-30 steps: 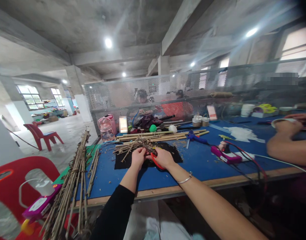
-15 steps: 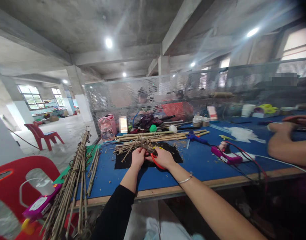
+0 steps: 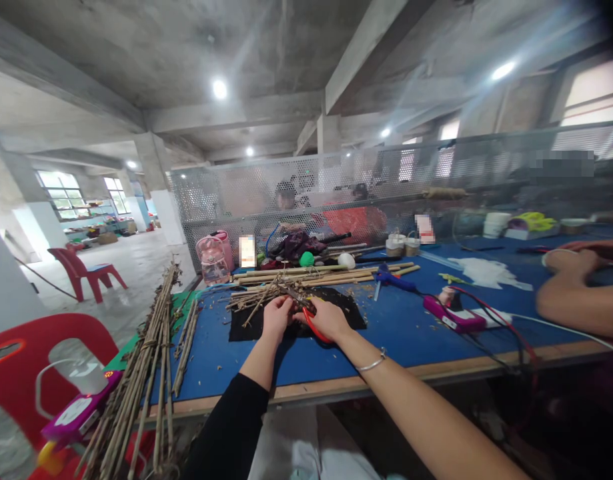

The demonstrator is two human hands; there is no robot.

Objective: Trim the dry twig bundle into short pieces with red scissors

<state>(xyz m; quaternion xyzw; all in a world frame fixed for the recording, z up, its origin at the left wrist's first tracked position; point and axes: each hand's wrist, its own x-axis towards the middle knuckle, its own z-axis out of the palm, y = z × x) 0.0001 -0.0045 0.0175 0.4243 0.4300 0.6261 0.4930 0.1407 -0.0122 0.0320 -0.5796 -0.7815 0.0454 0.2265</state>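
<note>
My right hand [image 3: 329,319] is closed around pruning shears [image 3: 313,327] with red and yellow handles. Their dark blades point up and left, in front of my left fingers. My left hand [image 3: 276,319] pinches a thin twig beside the blades; my fingers hide most of it. Just beyond both hands lies a loose pile of dry twigs [image 3: 256,297], partly on a black cloth [image 3: 243,329]. The cloth rests on the blue table top [image 3: 216,360].
A bundle of long sticks [image 3: 141,373] leans at the table's left edge, near a red chair [image 3: 86,323]. A blue glue gun [image 3: 393,280] and a purple power strip [image 3: 453,313] lie to the right. A co-worker's arm [image 3: 571,287] rests at far right. Perforated metal screen [image 3: 221,193] behind.
The shears' handles have come closer together in my right hand, and the yellow one shows less. My left hand stays in almost the same spot.
</note>
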